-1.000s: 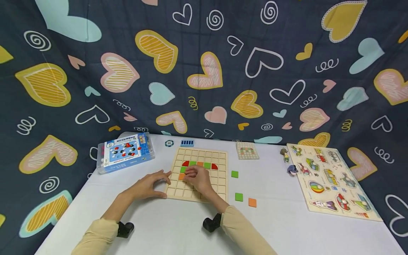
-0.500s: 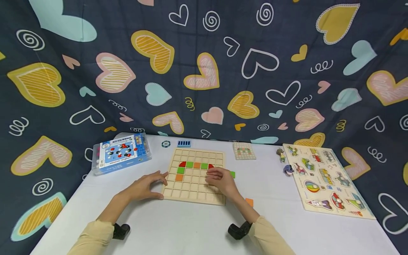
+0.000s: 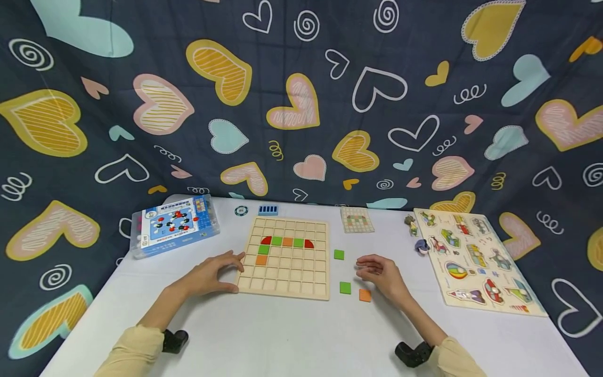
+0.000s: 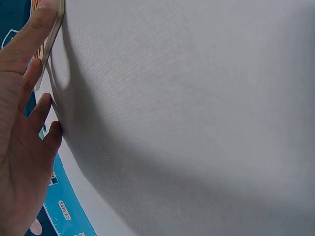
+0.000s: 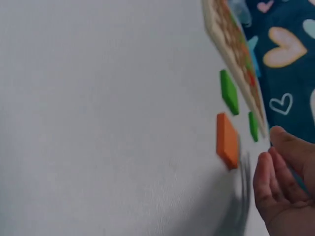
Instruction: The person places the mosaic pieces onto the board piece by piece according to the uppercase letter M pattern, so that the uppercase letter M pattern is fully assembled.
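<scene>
A wooden grid board (image 3: 292,272) lies on the white table. Its upper row holds a red rounded tile (image 3: 266,240) at each end, with green and orange squares between; a green tile (image 3: 263,250) and an orange tile (image 3: 261,259) run down the left. My left hand (image 3: 207,272) touches the board's left edge, thumb (image 4: 42,17) at the near corner, fingers spread. Right of the board hovers my right hand (image 3: 383,275), fingers loosely bent, nothing held. Nearby lie two loose green tiles, the farther one (image 3: 338,254) and the nearer one (image 3: 345,288), and an orange tile (image 3: 365,295).
A pattern card (image 3: 356,220) lies behind the board. Back left are a blue boxed set (image 3: 174,225), a round chip (image 3: 241,211) and a small blue piece (image 3: 267,210). A picture puzzle board (image 3: 478,262) and two small figurines (image 3: 422,246) are at right. Heart-patterned cloth (image 3: 282,104) hangs behind.
My right hand has left the tiles on the board and moved right, past the loose tiles. My left hand stays at the board's edge. The head view has shifted slightly right.
</scene>
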`<state>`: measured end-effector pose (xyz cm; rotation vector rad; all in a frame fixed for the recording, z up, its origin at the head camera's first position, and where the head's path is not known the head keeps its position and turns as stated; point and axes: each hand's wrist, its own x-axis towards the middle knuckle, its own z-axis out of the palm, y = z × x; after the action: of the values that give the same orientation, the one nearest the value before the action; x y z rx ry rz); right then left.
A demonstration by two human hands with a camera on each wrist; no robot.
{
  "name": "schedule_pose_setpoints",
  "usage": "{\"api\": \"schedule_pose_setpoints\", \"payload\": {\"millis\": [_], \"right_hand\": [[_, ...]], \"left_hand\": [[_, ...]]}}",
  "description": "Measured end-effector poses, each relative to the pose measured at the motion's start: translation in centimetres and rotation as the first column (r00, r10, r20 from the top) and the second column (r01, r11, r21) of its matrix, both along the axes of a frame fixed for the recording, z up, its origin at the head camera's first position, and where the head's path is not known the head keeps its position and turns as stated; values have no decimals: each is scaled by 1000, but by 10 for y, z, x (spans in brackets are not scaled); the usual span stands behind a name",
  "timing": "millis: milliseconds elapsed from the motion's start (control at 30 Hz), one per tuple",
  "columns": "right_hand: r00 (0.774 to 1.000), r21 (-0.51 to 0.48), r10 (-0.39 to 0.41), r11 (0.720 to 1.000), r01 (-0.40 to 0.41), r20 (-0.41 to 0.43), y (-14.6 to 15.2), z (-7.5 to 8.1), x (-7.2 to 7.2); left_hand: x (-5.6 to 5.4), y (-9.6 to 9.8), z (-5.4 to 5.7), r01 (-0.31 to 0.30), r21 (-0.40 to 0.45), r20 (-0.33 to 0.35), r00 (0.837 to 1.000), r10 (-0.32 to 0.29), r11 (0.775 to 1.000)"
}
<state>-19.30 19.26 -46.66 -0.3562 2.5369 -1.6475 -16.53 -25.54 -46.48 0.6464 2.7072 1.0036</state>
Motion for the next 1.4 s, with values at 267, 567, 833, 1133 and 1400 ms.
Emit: {"api": "schedule_pose_setpoints", "payload": {"millis": [267, 567, 833, 1133, 1400], "right_hand": [[999, 52, -13, 999, 15, -33, -12, -12, -30], [995, 117, -33, 992, 44, -94, -28, -16, -50], [994, 180, -42, 982, 59, -97, -36, -17, -49], [990, 147, -82, 984, 98, -112, -41, -18, -46], [985, 133, -98, 984, 117, -145, -46, -17, -44]], "left_hand": [[0, -2, -1, 14, 16, -11, 1000, -14, 1000], [1, 1, 1, 7, 3, -10, 1000, -7, 1000], [1, 2, 2, 4, 5, 0, 1000, -4, 1000], [3, 1, 1, 0, -4, -4, 1000, 0, 1000], [2, 0, -1, -1, -3, -4, 1000, 1, 1000]]}}
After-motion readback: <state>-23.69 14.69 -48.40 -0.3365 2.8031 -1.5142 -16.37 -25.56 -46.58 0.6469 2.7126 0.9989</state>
